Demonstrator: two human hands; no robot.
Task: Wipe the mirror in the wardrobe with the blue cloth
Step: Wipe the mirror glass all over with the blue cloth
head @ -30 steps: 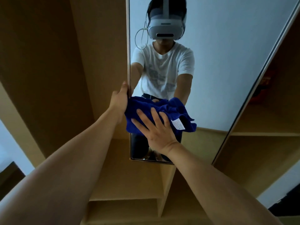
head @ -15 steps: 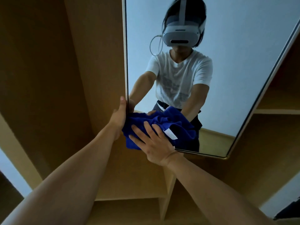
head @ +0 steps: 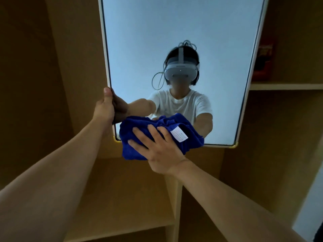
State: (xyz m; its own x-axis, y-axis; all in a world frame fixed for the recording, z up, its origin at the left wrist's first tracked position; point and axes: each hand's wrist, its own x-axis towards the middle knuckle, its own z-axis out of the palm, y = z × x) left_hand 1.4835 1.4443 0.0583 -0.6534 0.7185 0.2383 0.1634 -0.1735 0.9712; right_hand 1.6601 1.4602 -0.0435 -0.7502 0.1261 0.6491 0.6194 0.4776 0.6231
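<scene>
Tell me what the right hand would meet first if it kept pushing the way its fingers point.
The right hand lies flat on the blue cloth, fingers aimed up and left. Sliding on, it would likely meet the left hand holding the mirror's left edge, though depth is unclear.

deep-blue fluffy terry cloth (head: 139, 137): soft, matt, rough pile under the pressing palm | small white label (head: 179, 135): smooth, papery | tall white-framed glass mirror (head: 174, 41): glossy, smooth | tan wooden wardrobe panels (head: 73, 58): matt, even

1 mirror (head: 174, 41), 1 cloth (head: 132, 151), 2 hands (head: 164, 154)
</scene>
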